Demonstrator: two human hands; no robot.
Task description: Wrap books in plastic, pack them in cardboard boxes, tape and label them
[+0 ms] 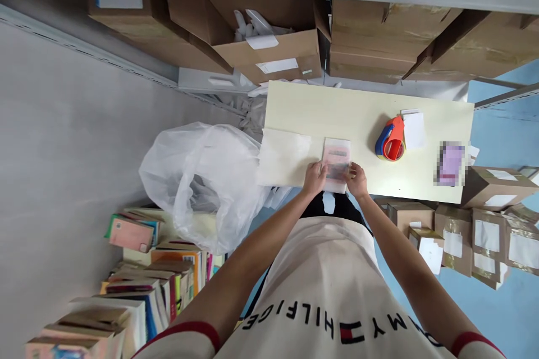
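A pink book in a translucent wrap lies at the front edge of the cream tabletop. My left hand grips its left edge, with the thumb on top. At the opposite edge, my right hand has its fingers closed on the wrapped book. Thin white sheets or bags lie flat to the left of the book. A red and blue tape dispenser stands to the right, beside some white paper slips.
A blurred purple item lies at the table's right end. Open cardboard boxes fill the shelf behind. A large white plastic bag and piled books are at left. Taped cartons stand on the blue floor at right.
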